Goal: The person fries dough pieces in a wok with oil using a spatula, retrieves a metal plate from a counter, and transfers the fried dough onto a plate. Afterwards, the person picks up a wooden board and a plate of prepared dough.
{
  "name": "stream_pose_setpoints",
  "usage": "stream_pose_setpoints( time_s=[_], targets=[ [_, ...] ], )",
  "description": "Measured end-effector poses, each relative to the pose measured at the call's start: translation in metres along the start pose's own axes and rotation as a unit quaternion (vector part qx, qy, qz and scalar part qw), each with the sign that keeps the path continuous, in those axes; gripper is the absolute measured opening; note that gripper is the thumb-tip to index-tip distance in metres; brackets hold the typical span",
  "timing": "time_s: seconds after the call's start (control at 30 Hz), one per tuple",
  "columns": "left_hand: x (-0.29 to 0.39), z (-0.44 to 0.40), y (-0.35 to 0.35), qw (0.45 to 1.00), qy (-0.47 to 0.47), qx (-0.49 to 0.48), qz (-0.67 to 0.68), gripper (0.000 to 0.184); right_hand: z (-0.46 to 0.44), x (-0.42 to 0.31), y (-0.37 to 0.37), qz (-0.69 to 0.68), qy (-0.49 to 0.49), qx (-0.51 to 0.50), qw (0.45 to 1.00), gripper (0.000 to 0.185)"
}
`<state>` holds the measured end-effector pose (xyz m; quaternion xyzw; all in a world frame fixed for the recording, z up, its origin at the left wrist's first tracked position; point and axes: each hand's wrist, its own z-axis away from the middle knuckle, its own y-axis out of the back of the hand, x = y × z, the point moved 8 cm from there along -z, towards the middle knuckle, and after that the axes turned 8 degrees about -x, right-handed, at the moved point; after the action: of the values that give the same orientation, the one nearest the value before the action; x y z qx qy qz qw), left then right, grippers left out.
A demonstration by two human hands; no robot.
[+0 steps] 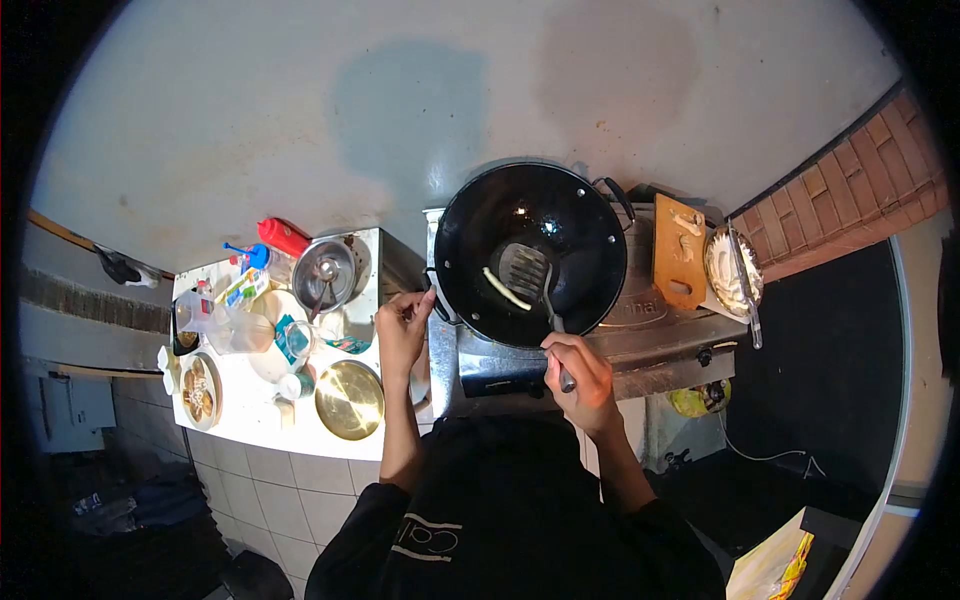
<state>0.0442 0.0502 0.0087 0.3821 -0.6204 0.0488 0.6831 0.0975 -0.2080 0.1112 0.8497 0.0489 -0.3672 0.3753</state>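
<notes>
A deep black wok (pixel 475 215) sits on the stove in front of me. My left hand (pixel 404 320) is closed at the wok's left handle, thumb pointing up along it. My right hand (pixel 582 382) grips the handle of a slotted metal spatula (pixel 525 268), whose blade reaches down into the middle of the wok. One pale, slightly curved strip of food (pixel 506 289) lies against the blade's left side. Its exact kind does not show. The wok's inside looks glossy, with bright reflections near the far wall.
To the left, a white table (pixel 240 425) holds a steel bowl (pixel 325 275), a round golden pan (pixel 349 400), a red bottle (pixel 283 238) and a clear jug (pixel 245 332). Right of the wok are a wooden cutting board (pixel 678 265) and a bowl of white powder (pixel 725 270) with tongs across it.
</notes>
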Motion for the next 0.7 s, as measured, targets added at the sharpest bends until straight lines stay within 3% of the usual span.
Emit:
stream_pose_setpoints(
  time_s=[0.33,0.53,0.7],
  targets=[
    [0.008,0.001,0.002,1.000,0.005,0.005,-0.020,0.027,0.003,0.016,0.003,-0.010,-0.036,0.019,0.999,0.020],
    [0.009,0.001,0.003,1.000,-0.005,0.010,-0.015,0.027,-0.001,0.049,0.005,-0.054,-0.131,0.033,0.989,0.011],
    [0.007,0.001,0.003,1.000,0.001,0.013,-0.025,0.027,0.002,0.070,0.000,-0.094,-0.128,0.053,0.986,0.007]
  ],
)
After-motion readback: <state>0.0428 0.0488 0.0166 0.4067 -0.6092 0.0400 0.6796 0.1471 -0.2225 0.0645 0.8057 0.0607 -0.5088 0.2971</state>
